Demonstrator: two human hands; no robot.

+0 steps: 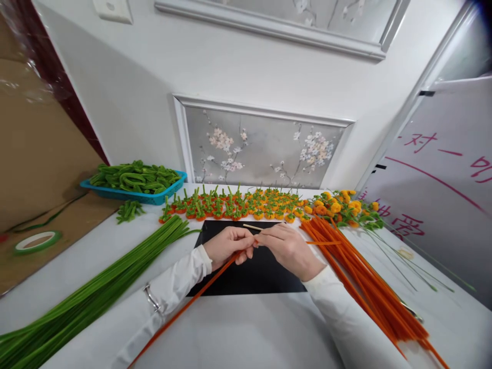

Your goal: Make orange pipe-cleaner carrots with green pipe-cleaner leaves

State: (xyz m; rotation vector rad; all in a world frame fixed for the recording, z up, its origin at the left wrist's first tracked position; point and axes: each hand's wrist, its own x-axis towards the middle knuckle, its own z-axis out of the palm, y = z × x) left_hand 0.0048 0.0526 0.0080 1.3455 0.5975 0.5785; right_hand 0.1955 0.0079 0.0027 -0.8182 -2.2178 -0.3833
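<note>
Two-handed, gripping an orange pipe cleaner (pixel 202 291) in closed fingertips of left hand (pixel 228 247) and right hand (pixel 282 247), with long axis slanting bodyward past the nearer left.

2 framed blossom panels (pixel 265 146) line a white wall (pixel 246 77) beside a red-lettered board (pixel 442 200).

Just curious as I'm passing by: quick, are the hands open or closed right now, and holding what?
Left hand: closed, pinching an orange strip.
Right hand: curled in close to the left; its grip is hidden, so can't tell.
</note>
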